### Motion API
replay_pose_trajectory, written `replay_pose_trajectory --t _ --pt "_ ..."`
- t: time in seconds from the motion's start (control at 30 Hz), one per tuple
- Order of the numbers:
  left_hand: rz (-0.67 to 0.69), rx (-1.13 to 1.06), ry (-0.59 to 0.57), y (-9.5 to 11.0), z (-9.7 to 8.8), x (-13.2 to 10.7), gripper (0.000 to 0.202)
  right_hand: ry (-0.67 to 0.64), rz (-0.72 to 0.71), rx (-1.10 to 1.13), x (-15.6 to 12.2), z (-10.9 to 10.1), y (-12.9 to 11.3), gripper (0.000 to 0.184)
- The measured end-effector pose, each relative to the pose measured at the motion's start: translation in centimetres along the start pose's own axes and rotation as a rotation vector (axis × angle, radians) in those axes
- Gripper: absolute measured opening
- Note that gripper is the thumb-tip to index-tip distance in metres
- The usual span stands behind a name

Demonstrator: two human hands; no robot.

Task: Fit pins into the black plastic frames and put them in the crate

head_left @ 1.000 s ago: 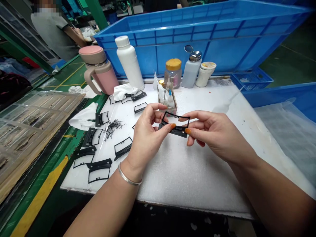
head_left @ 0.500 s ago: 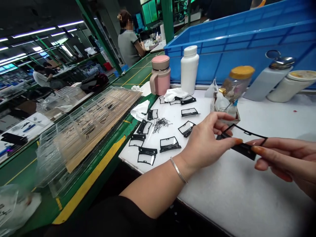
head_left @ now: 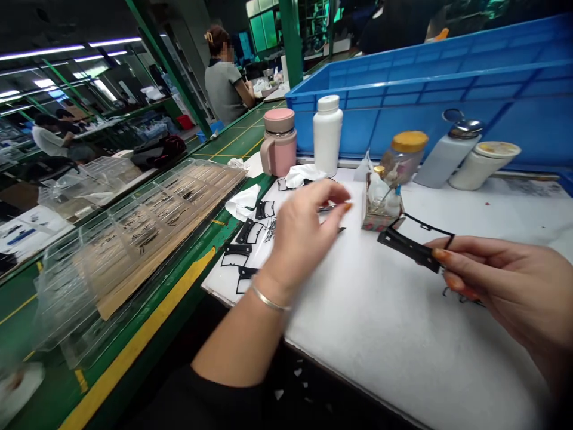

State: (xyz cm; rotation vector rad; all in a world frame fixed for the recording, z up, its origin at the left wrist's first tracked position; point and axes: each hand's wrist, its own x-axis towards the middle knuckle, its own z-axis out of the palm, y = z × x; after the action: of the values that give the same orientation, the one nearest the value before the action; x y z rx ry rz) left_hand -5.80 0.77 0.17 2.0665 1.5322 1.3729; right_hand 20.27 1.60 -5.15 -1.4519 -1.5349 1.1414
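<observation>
My right hand [head_left: 510, 280] grips a black plastic frame [head_left: 405, 246] by its right end, thumb on top. The frame has a thick bar along the near side and a thin curved rim beyond, tilted above the white tabletop [head_left: 349, 322]. Thin dark curled strands show just below the right fingers. My left hand [head_left: 299, 230], slightly blurred, is over the left part of the tabletop, thumb and fingers apart with nothing visible between them. It covers part of the other black frames [head_left: 236, 255] and a pile of thin black strips [head_left: 270, 229].
A small box with bottles [head_left: 380, 215] stands beyond the held frame. Behind are a pink mug [head_left: 281, 143], a white bottle [head_left: 327, 134], a yellow-lidded jar [head_left: 405, 155] and a blue crate [head_left: 416, 101]. A clear compartment tray [head_left: 147, 221] lies left. Another person [head_left: 224, 83] sits farther back.
My left hand has let go of the black frame and moved left, over the other frames. My right hand still holds the frame. The view has shifted slightly right.
</observation>
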Motion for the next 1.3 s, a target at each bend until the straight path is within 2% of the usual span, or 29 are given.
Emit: replay_pose_trajectory --t 0.07,0.17,0.3,0.43,0.57,0.73,0.87,1.03,1.13,1.3 --pt "0.006 0.369 -0.132 -1.6 -1.8 1.2 0.012 -0.062 0.044 0.055 -0.2 0.1 -0.6 0.041" --pt "-0.084 0.751 -0.422 -4.6 -2.8 2.6 0.019 -0.071 0.038 0.041 -0.3 0.4 -1.1 0.043" --pt "-0.148 0.823 -0.539 -7.3 -2.3 2.9 0.016 -0.087 0.021 0.018 -0.4 0.6 -1.2 0.044" --pt "-0.181 0.812 -0.587 -8.0 -2.0 2.4 0.015 -0.106 0.009 0.047 -0.3 0.6 -1.1 0.041" --pt "-0.170 0.784 -0.558 -7.8 -2.4 2.5 0.019 -0.123 0.023 0.050 -0.4 0.8 -1.4 0.041" --pt "-0.154 0.707 -0.362 -6.2 -3.0 2.8 0.015 -0.136 0.011 0.086 -0.6 0.8 -1.4 0.042" --pt "-0.088 0.547 -0.281 -4.3 -2.7 2.5 0.017 -0.157 -0.004 0.127 -0.4 0.8 -1.1 0.047" --pt "0.033 0.228 -0.212 -1.4 -1.1 1.2 0.017 -0.167 0.004 0.140 -0.3 0.9 -1.3 0.043" --pt "0.089 0.086 -0.234 0.2 0.3 0.3 0.014 -0.166 0.003 0.178 -0.3 0.8 -1.5 0.041" --pt "0.103 -0.080 -0.231 1.0 2.6 -0.8 0.011 -0.183 0.021 0.274 -0.2 0.9 -1.5 0.031"
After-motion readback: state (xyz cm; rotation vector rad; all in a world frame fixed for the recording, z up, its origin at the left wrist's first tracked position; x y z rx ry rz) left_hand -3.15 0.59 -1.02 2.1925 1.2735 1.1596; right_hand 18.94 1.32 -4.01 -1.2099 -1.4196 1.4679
